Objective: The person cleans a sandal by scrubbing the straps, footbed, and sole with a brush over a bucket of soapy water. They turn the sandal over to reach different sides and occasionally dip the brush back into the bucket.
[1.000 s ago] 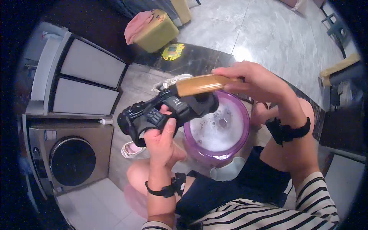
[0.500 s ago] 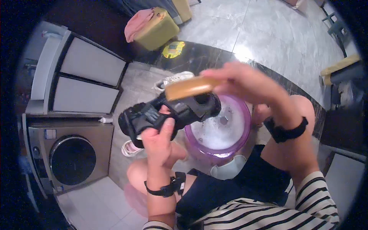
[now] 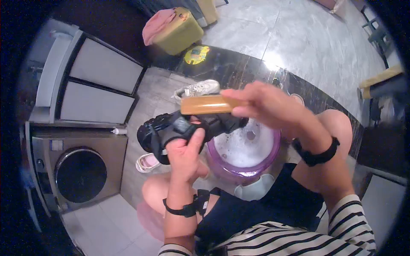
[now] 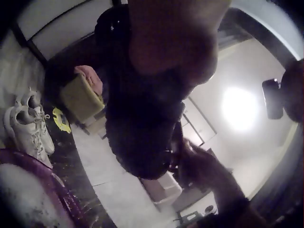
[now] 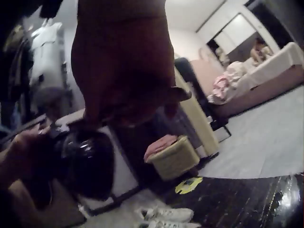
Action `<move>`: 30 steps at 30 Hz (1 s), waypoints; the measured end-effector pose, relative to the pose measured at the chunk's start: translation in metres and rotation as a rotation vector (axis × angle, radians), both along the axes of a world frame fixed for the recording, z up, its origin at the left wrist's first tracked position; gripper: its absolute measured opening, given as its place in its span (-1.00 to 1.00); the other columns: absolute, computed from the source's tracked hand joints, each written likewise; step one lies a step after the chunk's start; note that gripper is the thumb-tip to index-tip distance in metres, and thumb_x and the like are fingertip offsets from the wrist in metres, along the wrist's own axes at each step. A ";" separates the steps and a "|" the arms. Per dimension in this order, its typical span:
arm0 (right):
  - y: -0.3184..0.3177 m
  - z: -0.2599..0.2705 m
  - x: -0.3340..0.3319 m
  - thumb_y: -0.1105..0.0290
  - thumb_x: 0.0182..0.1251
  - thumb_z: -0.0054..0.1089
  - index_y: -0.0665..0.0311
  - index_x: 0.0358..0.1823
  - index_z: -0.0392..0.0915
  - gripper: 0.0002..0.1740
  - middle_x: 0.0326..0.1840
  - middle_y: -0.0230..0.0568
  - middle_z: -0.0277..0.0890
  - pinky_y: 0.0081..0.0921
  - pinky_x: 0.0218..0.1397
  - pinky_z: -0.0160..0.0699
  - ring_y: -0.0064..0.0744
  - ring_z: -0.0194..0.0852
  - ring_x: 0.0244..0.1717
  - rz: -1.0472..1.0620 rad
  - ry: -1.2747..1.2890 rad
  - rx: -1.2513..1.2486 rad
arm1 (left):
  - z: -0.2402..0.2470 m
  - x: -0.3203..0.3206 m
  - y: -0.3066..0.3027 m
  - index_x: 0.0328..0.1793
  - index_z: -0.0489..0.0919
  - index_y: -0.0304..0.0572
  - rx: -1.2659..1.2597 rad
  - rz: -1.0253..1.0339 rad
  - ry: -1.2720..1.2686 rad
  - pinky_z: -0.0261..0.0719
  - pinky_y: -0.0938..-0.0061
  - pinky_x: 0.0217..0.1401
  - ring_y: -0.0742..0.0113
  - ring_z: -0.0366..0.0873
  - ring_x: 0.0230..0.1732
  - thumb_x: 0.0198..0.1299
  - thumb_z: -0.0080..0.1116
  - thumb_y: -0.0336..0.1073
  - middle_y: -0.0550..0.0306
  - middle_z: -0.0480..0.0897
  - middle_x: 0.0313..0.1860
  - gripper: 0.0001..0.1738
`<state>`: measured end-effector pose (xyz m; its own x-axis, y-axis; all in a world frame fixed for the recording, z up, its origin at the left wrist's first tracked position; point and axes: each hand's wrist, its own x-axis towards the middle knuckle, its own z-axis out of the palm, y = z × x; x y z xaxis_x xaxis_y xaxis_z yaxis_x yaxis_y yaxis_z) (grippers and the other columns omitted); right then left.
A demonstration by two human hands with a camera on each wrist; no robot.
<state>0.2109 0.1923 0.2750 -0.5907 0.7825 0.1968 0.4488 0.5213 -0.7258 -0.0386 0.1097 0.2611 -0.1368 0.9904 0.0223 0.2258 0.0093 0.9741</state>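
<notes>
My left hand (image 3: 185, 155) grips a black strappy sandal (image 3: 149, 134), its thumb lying over a strap and fingers passing into the opening. The sandal is held in the air, its right end overlapping the edge of the purple basin (image 3: 243, 173) in the head view. In my right hand (image 3: 271, 104) is a wooden brush (image 3: 203, 105), gripped at its right end. The brush's flat wooden back faces up, and its underside is hidden against the sandal's upper. The sandal is a dark shape below my left hand in the left wrist view.
White foamy water (image 3: 239, 149) fills the basin. White sneakers (image 3: 198, 88) stand beyond the sandal, and a pink-lined shoe (image 3: 147, 163) lies at left. A washing machine (image 3: 81, 175) stands left. Farther back is a yellow-green stool (image 3: 181, 36) with a pink cloth.
The brush has moved left along the sandal and then slightly down, with my right hand following. My left hand and the sandal have shifted slightly right, and the sandal has tilted a little.
</notes>
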 end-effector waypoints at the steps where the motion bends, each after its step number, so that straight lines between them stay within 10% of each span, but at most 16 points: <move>1: 0.010 -0.008 0.014 0.22 0.34 0.28 0.07 0.24 0.55 -0.56 -0.26 0.09 0.62 -0.14 -0.16 0.56 0.08 0.63 -0.28 0.034 0.000 -0.013 | 0.003 -0.002 -0.001 0.21 0.62 -0.36 -0.060 0.072 -0.047 0.46 0.46 0.22 0.41 0.54 0.08 0.29 0.26 -0.43 0.16 0.63 0.08 -0.63; 12: 0.011 0.013 0.020 0.33 0.37 0.26 0.13 0.32 0.50 -0.52 -0.17 -0.01 0.65 -0.34 -0.05 0.54 -0.22 0.61 -0.19 -0.021 0.069 -0.205 | 0.005 -0.016 0.005 0.11 0.63 -0.35 0.049 0.056 -0.413 0.46 0.50 0.21 0.43 0.53 0.05 0.32 0.27 -0.36 0.17 0.62 0.05 -0.71; 15: -0.007 0.001 -0.014 0.35 0.37 0.27 0.20 0.33 0.49 -0.50 -0.12 -0.07 0.65 -0.43 0.03 0.54 -0.34 0.61 -0.13 -0.063 0.034 0.012 | -0.008 -0.009 0.005 0.13 0.62 -0.38 0.060 0.106 -0.121 0.53 0.49 0.15 0.41 0.58 0.00 0.35 0.23 -0.34 0.12 0.64 0.04 -0.69; 24: -0.006 0.009 -0.013 0.34 0.34 0.32 0.38 0.41 0.35 -0.36 0.14 -0.32 0.51 -0.57 0.18 0.44 -0.56 0.43 0.11 -0.202 0.408 -0.466 | -0.006 -0.015 0.015 0.30 0.45 -0.40 -0.031 0.081 -0.792 0.51 0.26 0.31 0.17 0.61 0.15 0.40 0.12 -0.30 -0.03 0.62 0.17 -0.57; 30: -0.016 -0.009 -0.029 0.27 0.25 0.40 0.33 0.25 0.47 -0.43 -0.04 -0.25 0.59 -0.52 0.10 0.51 -0.53 0.51 -0.03 -0.274 0.607 -0.377 | -0.010 -0.010 0.006 0.38 0.39 -0.36 -0.167 -0.127 -0.980 0.40 0.13 0.45 0.05 0.50 0.32 0.34 0.12 -0.21 -0.09 0.56 0.29 -0.45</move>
<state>0.1822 0.1765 0.2665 -0.2392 0.9642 0.1148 -0.0075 0.1164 -0.9932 -0.0486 0.1162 0.2510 0.0863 0.9791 -0.1842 -0.6670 0.1941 0.7194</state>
